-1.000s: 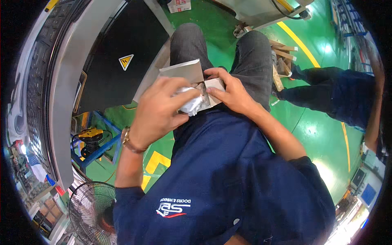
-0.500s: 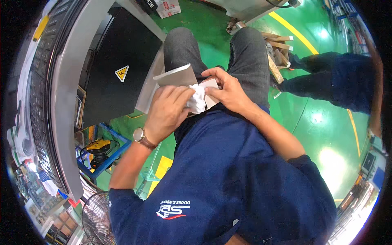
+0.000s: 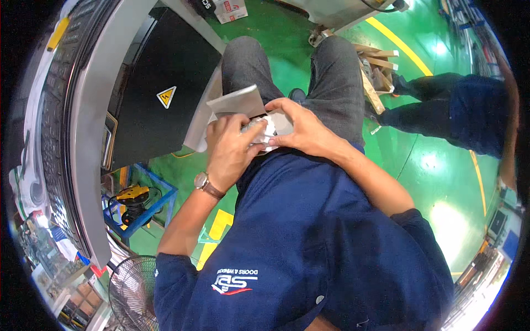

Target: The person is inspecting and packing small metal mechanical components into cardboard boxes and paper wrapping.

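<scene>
A small open cardboard box point(image 3: 238, 102) rests on my lap, its pale flap raised at the far left. Inside it shows a crumpled white bundle point(image 3: 269, 126), like wrapping; whatever it may contain is hidden. My left hand point(image 3: 227, 144), a watch at its wrist, presses on the bundle with bent fingers and thumb. On the other side, my right hand point(image 3: 305, 130) grips the box, its fingers round the far side and its thumb at the near edge. Much of the box is covered by both hands.
At the left stands a machine with a black panel point(image 3: 160, 99). A blue metal frame point(image 3: 165, 190) with a yellow-black device point(image 3: 134, 201) and a fan point(image 3: 132, 287) are beside me. Wood offcuts point(image 3: 377, 71) lie ahead right, near a person in dark clothes point(image 3: 469, 110).
The white bundle sits lower in the box, with less of it showing. My right hand has shifted left over the box, its thumb now at the near edge. My left fingers have pushed in.
</scene>
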{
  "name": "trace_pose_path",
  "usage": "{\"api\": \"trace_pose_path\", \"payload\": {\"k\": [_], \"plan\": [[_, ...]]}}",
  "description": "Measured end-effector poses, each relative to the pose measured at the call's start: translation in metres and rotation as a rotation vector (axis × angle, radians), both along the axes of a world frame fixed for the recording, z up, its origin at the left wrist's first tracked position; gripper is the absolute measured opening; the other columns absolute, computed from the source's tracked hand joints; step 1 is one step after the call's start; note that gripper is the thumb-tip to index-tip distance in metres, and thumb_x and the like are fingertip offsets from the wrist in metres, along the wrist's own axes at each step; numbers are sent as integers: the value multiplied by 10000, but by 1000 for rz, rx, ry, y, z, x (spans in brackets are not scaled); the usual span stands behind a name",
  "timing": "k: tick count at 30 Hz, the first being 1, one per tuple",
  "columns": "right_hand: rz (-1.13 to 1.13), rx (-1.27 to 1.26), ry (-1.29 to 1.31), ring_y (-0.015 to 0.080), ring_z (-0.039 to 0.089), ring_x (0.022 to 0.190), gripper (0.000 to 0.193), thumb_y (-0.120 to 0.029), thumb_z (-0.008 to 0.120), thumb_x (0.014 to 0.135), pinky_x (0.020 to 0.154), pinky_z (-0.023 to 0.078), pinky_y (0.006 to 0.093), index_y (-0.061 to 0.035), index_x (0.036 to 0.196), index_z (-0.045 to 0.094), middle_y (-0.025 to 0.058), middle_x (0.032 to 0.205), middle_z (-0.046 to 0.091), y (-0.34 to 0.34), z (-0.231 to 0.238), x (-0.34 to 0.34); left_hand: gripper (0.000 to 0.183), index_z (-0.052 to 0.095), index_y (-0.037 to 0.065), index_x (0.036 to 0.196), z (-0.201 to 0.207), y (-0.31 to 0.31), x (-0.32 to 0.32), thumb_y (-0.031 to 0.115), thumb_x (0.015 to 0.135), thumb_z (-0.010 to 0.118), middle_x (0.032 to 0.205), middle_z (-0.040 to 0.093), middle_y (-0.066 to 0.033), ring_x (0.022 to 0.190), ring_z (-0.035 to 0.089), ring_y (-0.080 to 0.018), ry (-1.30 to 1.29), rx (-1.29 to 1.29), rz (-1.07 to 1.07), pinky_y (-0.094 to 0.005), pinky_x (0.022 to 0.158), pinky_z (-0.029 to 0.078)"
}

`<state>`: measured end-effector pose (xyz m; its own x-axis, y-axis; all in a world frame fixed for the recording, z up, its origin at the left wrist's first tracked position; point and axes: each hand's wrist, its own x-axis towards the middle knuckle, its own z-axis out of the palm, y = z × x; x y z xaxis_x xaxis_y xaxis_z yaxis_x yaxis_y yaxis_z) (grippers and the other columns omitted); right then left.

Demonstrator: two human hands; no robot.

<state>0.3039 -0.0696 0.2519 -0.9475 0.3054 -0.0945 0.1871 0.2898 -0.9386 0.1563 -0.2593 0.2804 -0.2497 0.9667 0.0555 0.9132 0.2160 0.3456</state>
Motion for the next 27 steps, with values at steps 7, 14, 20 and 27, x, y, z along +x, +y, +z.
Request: {"api": "trace_pose_path", "payload": {"k": [7, 14, 20, 27], "plan": [[-34, -261, -176, 390, 577, 1373, 1152, -422, 918, 823, 1170, 435, 443, -90, 1687, 232, 275, 1486, 568, 5, -6, 0, 1042, 455, 39, 1520, -43, -30, -8, 401, 706, 996, 1501, 475, -218, 1376, 509, -353, -404, 305, 543, -484, 1120, 442], [-48, -30, -259, 339, 649, 1283, 1002, -387, 907, 816, 1108, 483, 420, -55, 1599, 376, 245, 1404, 633, -2, -25, -25, 873, 494, -59, 1432, -77, -32, 13, 183, 749, 981, 1228, 684, -139, 1093, 670, -201, -1247, 343, 993, -322, 924, 555], [-96, 3, -285, 286, 679, 1180, 775, -347, 902, 810, 1039, 508, 397, -50, 1417, 524, 190, 1277, 683, -10, -27, -25, 729, 581, -44, 1334, -73, -34, 9, 259, 790, 960, 1221, 696, -136, 1129, 652, -187, -1040, 297, 867, -341, 954, 543], [-205, -314, -247, 299, 732, 1069, 652, -389, 838, 917, 968, 554, 416, -17, 1355, 532, 185, 1195, 754, -8, -20, -2, 537, 593, -56, 1308, -68, -60, 26, 266, 953, 835, 1237, 678, -150, 1204, 625, -218, -1228, 653, 939, -341, 1044, 497]]}}
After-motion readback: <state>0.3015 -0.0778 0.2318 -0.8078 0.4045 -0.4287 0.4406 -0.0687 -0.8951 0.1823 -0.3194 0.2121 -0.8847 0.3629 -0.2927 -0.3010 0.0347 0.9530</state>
